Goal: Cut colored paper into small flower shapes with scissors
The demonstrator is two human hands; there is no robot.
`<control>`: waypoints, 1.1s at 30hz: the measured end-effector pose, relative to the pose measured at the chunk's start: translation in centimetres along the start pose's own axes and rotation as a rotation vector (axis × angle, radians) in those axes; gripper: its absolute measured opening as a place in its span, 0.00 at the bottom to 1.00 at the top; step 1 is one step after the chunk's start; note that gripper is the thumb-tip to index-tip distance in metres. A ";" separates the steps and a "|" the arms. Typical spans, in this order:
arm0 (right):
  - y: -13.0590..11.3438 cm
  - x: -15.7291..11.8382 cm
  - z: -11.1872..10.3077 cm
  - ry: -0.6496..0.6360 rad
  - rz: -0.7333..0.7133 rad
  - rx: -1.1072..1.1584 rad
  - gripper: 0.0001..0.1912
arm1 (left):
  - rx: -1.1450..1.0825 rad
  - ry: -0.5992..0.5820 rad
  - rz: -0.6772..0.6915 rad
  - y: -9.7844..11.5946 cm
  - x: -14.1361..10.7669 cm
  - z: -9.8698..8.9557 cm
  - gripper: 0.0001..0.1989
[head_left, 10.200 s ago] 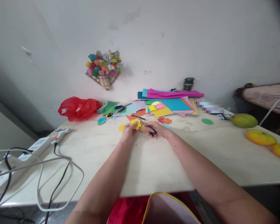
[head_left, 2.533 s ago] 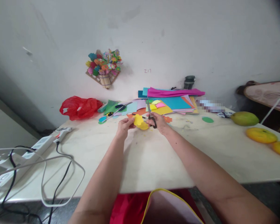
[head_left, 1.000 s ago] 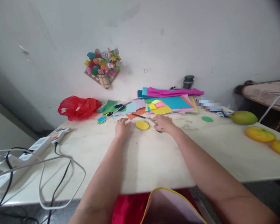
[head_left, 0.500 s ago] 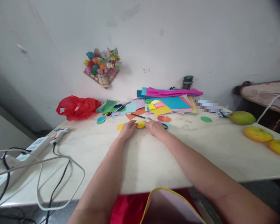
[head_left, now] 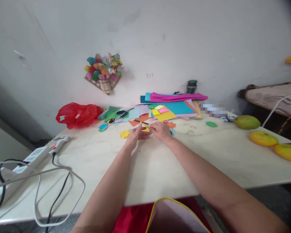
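Note:
Over the middle of the table, a small yellow paper piece (head_left: 146, 129) shows between my two hands, partly hidden by fingers. My left hand (head_left: 136, 135) is curled around its left side. My right hand (head_left: 161, 131) pinches its right edge. A yellow flower-shaped cutout (head_left: 124, 134) lies just left of my left hand. Beyond my fingers rests a thin dark pen-like stick (head_left: 141, 122). An orange-red paper flower (head_left: 171, 124) is behind my right hand, which mostly covers a dark handle (head_left: 171, 132) beside it.
Coloured sheets (head_left: 181, 109) are stacked at the back, with dark-handled scissors (head_left: 122, 113) to their left. A red plastic bag (head_left: 79, 115) sits back left. Power strips (head_left: 34, 157) and loose cables occupy the left side. Mangoes (head_left: 263, 138) and a green paper oval (head_left: 211, 124) lie right.
The yellow piece has tipped up between my hands, less of it showing. My left hand has turned and moved slightly right, its fingers now spreading under the piece. The whole view has shifted slightly.

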State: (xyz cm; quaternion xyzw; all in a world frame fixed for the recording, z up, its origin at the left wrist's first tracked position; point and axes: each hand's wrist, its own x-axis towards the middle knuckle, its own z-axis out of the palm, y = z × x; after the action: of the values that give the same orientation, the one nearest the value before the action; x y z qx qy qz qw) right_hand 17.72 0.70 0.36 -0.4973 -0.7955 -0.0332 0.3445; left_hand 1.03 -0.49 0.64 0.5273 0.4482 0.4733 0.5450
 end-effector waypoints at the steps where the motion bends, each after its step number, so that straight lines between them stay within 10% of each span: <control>1: -0.3 -0.1 -0.1 -0.045 -0.113 -0.065 0.12 | -0.084 -0.017 -0.057 0.0 -0.1 0.1 0.31; 8: -1.4 -0.4 -0.6 -0.111 -0.347 -0.208 0.16 | -0.177 -0.030 -0.045 -0.7 0.2 -0.7 0.17; 23: 2.3 0.9 -4.5 -0.511 0.332 -0.350 0.17 | -0.180 0.013 0.096 -1.8 0.9 -1.3 0.23; 33: 8.2 1.0 -6.3 -0.129 0.769 -0.319 0.15 | -0.140 0.003 0.044 -2.1 0.9 -1.4 0.22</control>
State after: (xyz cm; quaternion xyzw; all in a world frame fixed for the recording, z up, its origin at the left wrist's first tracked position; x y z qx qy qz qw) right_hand 27.39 3.08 3.34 -0.8061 -0.5569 0.0061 0.1998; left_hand -0.12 0.61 -1.49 0.4970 0.4033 0.5159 0.5694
